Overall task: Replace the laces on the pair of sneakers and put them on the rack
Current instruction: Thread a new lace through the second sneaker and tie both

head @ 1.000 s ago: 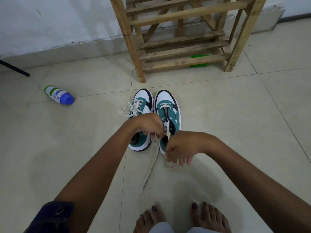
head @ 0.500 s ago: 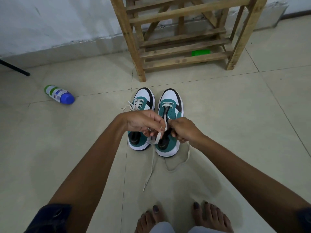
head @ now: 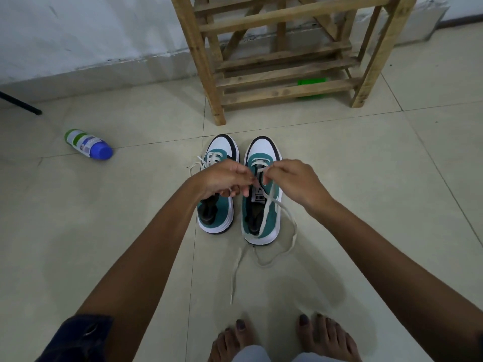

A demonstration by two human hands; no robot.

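Note:
Two teal, white and black sneakers stand side by side on the tiled floor, toes toward the rack. The left sneaker [head: 214,210] has a white lace threaded and tied near its toe. Over the right sneaker [head: 261,226], a loose white lace [head: 269,202] runs through the lowest eyelets, its ends trailing across the heel onto the floor. My left hand [head: 224,178] and my right hand [head: 290,181] meet above the right sneaker's tongue, each pinching the lace with curled fingers. The wooden rack [head: 282,74] stands just behind the shoes.
A white and green bottle with a blue cap [head: 88,144] lies on the floor at left. A green object [head: 311,82] shows behind the rack's lowest slats. A dark rod [head: 21,103] reaches in from the far left. My bare feet [head: 285,338] are at the bottom edge.
Both hands have moved forward from the right sneaker's heel to its lower eyelets. The lace now hangs looser over the shoe and trails farther right on the floor.

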